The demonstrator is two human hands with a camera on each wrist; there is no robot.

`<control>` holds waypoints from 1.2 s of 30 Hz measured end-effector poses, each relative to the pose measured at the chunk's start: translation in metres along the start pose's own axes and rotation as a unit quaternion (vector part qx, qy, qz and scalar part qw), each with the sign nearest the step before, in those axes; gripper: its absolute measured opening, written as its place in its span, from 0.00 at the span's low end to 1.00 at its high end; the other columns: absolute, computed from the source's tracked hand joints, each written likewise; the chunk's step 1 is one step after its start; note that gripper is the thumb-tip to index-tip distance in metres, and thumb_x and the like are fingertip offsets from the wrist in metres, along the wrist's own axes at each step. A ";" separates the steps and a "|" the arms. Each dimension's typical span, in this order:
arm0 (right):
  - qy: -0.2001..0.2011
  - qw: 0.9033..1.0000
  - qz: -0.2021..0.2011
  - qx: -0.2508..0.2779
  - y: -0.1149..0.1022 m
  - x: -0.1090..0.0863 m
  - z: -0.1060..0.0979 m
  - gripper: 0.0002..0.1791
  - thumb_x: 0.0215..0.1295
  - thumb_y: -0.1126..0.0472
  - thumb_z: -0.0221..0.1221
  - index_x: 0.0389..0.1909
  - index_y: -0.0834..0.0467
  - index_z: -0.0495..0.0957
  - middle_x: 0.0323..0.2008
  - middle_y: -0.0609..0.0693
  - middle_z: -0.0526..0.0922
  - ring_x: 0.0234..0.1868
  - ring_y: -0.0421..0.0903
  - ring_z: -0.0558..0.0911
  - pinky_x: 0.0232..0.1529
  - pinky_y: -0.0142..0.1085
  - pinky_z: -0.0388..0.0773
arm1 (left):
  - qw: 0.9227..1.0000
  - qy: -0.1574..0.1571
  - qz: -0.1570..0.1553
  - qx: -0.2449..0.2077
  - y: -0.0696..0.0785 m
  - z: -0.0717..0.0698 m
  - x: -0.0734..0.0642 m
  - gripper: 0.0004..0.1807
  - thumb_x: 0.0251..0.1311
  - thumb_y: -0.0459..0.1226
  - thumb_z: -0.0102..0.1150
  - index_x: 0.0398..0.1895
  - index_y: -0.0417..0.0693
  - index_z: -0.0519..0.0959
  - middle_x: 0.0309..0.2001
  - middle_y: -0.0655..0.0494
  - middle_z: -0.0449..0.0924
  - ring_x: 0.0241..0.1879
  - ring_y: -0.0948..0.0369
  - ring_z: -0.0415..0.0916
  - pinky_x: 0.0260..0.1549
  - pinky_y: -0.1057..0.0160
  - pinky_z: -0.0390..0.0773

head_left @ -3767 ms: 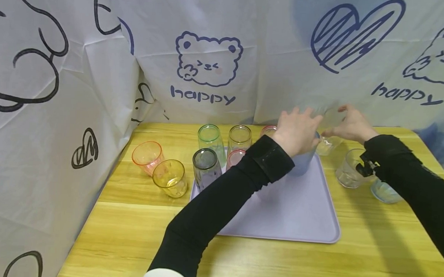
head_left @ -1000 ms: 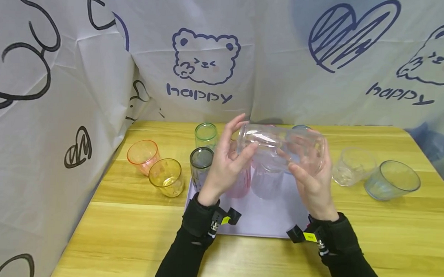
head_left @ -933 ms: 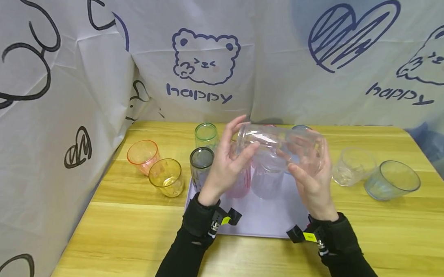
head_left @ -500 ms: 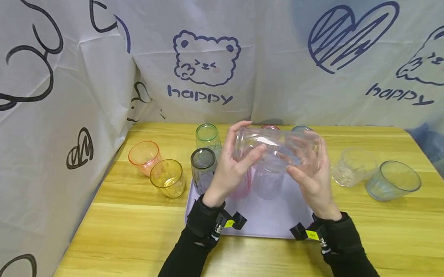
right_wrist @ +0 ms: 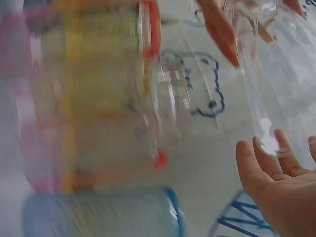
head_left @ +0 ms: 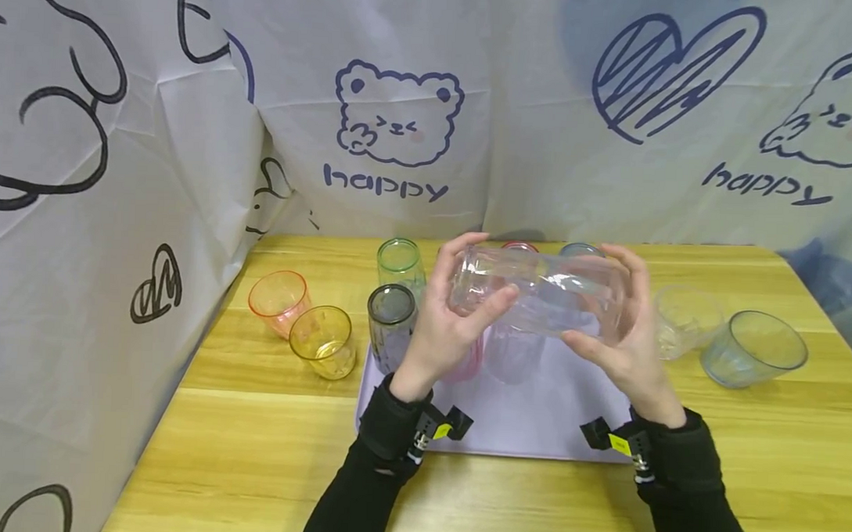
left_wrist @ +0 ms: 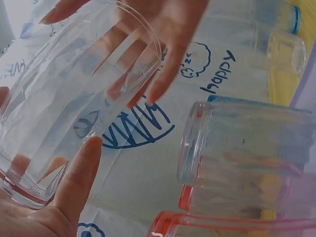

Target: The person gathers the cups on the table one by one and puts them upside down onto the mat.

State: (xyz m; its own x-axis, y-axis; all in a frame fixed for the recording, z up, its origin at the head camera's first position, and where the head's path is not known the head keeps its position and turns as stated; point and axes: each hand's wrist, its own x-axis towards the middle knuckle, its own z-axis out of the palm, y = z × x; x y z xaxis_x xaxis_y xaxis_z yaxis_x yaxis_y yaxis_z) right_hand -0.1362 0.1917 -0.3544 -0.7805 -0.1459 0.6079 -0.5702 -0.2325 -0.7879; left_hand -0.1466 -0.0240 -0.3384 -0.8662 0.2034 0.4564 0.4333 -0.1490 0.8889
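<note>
A clear, faceted drinking glass (head_left: 545, 294) is held sideways above the tray, lying almost level between both hands. My left hand (head_left: 448, 321) grips its base end, with the thumb along the near side and fingers behind. At the rim end my right hand (head_left: 635, 344) is spread wide, thumb below and fingers above. In the left wrist view the right hand's straight fingers (left_wrist: 173, 64) show beside and through the glass mouth. The right wrist view shows that hand (right_wrist: 281, 192) with fingertips right at the glass.
Below lies a lilac tray (head_left: 533, 434) with upside-down glasses, including a green one (head_left: 400, 257), a dark grey one (head_left: 391, 327) and a blue one (head_left: 581, 249). Orange (head_left: 280, 300) and yellow tumblers (head_left: 322, 342) stand left; clear (head_left: 677, 337) and pale blue tumblers (head_left: 750, 352) stand right.
The clear glass has come from the back right, beside the tray, to between both hands over it. In the last half second my right hand has shifted slightly right, its fingers spreading wider.
</note>
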 end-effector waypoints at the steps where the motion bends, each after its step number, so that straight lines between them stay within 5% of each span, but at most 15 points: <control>1: -0.002 1.000 -0.008 -0.019 -0.002 0.001 -0.003 0.50 0.48 0.80 0.68 0.72 0.64 0.56 0.63 0.55 0.74 0.65 0.48 0.74 0.66 0.33 0.74 | 1.000 0.001 0.006 0.014 0.000 0.000 0.000 0.35 0.61 0.35 0.65 0.70 0.49 0.63 0.62 0.41 0.71 0.53 0.52 0.79 0.44 0.55 0.88; 7: -0.018 0.984 -0.025 -0.176 -0.015 0.002 -0.014 0.58 0.39 0.75 0.77 0.73 0.67 0.56 0.65 0.52 0.72 0.68 0.47 0.71 0.69 0.31 0.69 | 0.992 0.004 0.050 0.114 0.003 0.004 -0.002 0.36 0.57 0.34 0.70 0.69 0.46 0.65 0.62 0.44 0.74 0.56 0.50 0.78 0.52 0.54 0.84; 10: -0.026 0.964 -0.037 -0.263 -0.022 0.002 -0.015 0.59 0.43 0.53 0.81 0.73 0.67 0.57 0.67 0.47 0.70 0.69 0.42 0.70 0.71 0.30 0.67 | 0.987 -0.002 0.073 0.146 0.003 0.007 -0.002 0.37 0.56 0.34 0.71 0.69 0.45 0.66 0.64 0.48 0.75 0.61 0.54 0.76 0.60 0.56 0.79; 13: -0.035 0.941 -0.055 -0.332 -0.029 0.002 -0.012 0.62 0.47 0.33 0.72 0.73 0.66 0.58 0.68 0.49 0.70 0.69 0.40 0.70 0.73 0.30 0.64 | 0.982 -0.005 0.083 0.168 0.002 0.009 -0.002 0.37 0.55 0.36 0.72 0.69 0.47 0.67 0.65 0.51 0.74 0.62 0.57 0.74 0.61 0.61 0.78; 16: -0.041 0.916 -0.070 -0.392 -0.033 0.001 -0.008 0.61 0.49 0.28 0.68 0.73 0.64 0.60 0.66 0.57 0.72 0.68 0.43 0.70 0.74 0.30 0.61 | 0.977 -0.003 0.082 0.198 0.001 0.012 -0.003 0.38 0.55 0.39 0.73 0.69 0.51 0.67 0.64 0.51 0.74 0.59 0.58 0.76 0.56 0.66 0.80; 19: -0.052 0.897 -0.075 -0.432 -0.036 0.000 -0.005 0.59 0.50 0.26 0.65 0.73 0.63 0.62 0.64 0.63 0.74 0.66 0.52 0.72 0.73 0.28 0.60 | 0.967 0.006 0.089 0.239 0.000 0.015 -0.004 0.39 0.53 0.43 0.74 0.69 0.53 0.68 0.63 0.52 0.76 0.57 0.59 0.78 0.52 0.68 0.81; 23: -0.071 0.872 -0.073 -0.478 -0.035 0.000 -0.004 0.58 0.45 0.34 0.74 0.72 0.62 0.64 0.63 0.63 0.74 0.63 0.59 0.73 0.70 0.35 0.66 | 0.955 0.010 0.105 0.276 -0.002 0.020 -0.004 0.39 0.52 0.45 0.75 0.68 0.52 0.69 0.60 0.51 0.78 0.55 0.59 0.79 0.52 0.67 0.79; 29: -0.096 0.831 -0.057 -0.544 -0.031 -0.002 -0.002 0.62 0.31 0.50 0.81 0.72 0.61 0.63 0.61 0.63 0.75 0.61 0.60 0.75 0.59 0.56 0.76 | 0.957 -0.008 0.101 0.272 -0.005 0.029 -0.007 0.39 0.53 0.44 0.75 0.67 0.48 0.69 0.62 0.51 0.76 0.61 0.58 0.75 0.60 0.64 0.77; 33: -0.105 0.815 -0.047 -0.567 -0.028 -0.004 -0.001 0.61 0.31 0.49 0.83 0.70 0.63 0.64 0.61 0.64 0.75 0.60 0.62 0.76 0.59 0.58 0.77 | 0.956 -0.011 0.102 0.275 -0.006 0.035 -0.008 0.38 0.53 0.44 0.75 0.67 0.48 0.69 0.62 0.50 0.76 0.63 0.58 0.74 0.63 0.63 0.76; 36: -0.112 0.812 -0.039 -0.571 -0.026 -0.005 -0.001 0.60 0.31 0.49 0.83 0.69 0.65 0.65 0.59 0.64 0.77 0.58 0.61 0.78 0.58 0.57 0.78 | 0.954 -0.009 0.104 0.281 -0.006 0.037 -0.009 0.39 0.53 0.44 0.75 0.66 0.48 0.69 0.62 0.50 0.76 0.64 0.57 0.74 0.63 0.63 0.75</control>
State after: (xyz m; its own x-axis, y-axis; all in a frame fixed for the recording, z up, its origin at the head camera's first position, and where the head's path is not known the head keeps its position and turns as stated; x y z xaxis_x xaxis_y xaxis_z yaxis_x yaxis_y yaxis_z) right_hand -0.1183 0.1996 -0.3370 -0.7370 -0.3750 0.5623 -0.5820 0.7751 -0.2459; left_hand -0.1325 0.0114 -0.3462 -0.7453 0.2428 0.6209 0.6641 0.3535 0.6588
